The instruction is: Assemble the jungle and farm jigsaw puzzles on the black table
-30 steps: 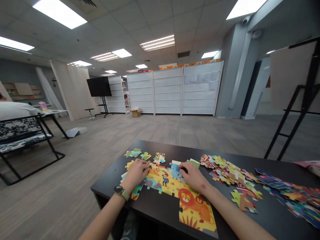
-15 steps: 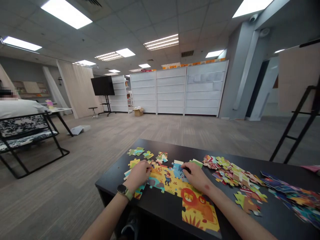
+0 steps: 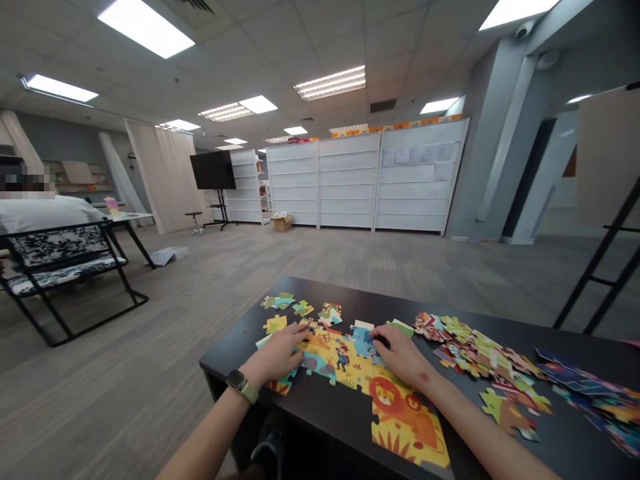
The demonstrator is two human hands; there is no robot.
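Note:
A partly joined jigsaw puzzle (image 3: 345, 360) lies on the black table, showing lions on yellow and a small figure in blue. My left hand (image 3: 279, 352), with a watch on its wrist, rests at the puzzle's left end. Its fingers are stretched out over the edge pieces, and some pieces beneath it are hidden. At the top edge, my right hand (image 3: 400, 353) has its thumb and fingers bent in against a blue puzzle piece (image 3: 363, 339). Several loose pieces (image 3: 277, 301) lie beyond my left hand, and a yellow piece (image 3: 275, 324) is beside it.
A heap of puzzle pieces (image 3: 475, 347) spreads to the right of my right hand. Further right lie dark, colourful pieces (image 3: 590, 380). The black table (image 3: 235, 353) ends close by on the left. A person (image 3: 55, 210) sits on a chair at the far left.
My left hand's fingers have straightened from a pinch and now lie flatter on the pieces. The right hand stays at the blue piece. The whole view has shifted slightly.

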